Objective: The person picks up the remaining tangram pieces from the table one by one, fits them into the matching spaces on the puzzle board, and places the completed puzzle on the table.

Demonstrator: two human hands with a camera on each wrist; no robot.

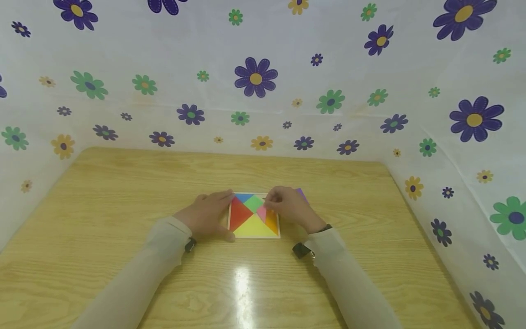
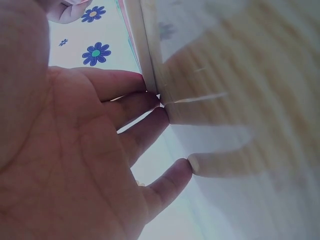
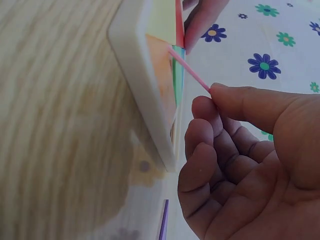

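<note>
A square tangram tray point(image 1: 256, 237) with a pale rim lies on the table, holding red point(image 1: 239, 214), blue point(image 1: 242, 197), green point(image 1: 254, 203), yellow point(image 1: 255, 227) and orange point(image 1: 271, 222) pieces. Between thumb and fingertips, my right hand point(image 1: 289, 205) pinches a thin pink piece point(image 3: 190, 69). The piece is tilted, its lower end at the tray's filling beside the orange piece. My left hand point(image 1: 207, 214) rests at the tray's left side, its fingers fairly straight, the thumb near the front-left corner. In the left wrist view, fingertips touch the tray's edge and the tabletop.
A purple piece point(image 1: 302, 195) lies on the wooden table point(image 1: 172, 283) just right of the tray, partly hidden by the right hand. White cloth with printed flowers point(image 1: 213, 55) rises behind the table and along its sides.
</note>
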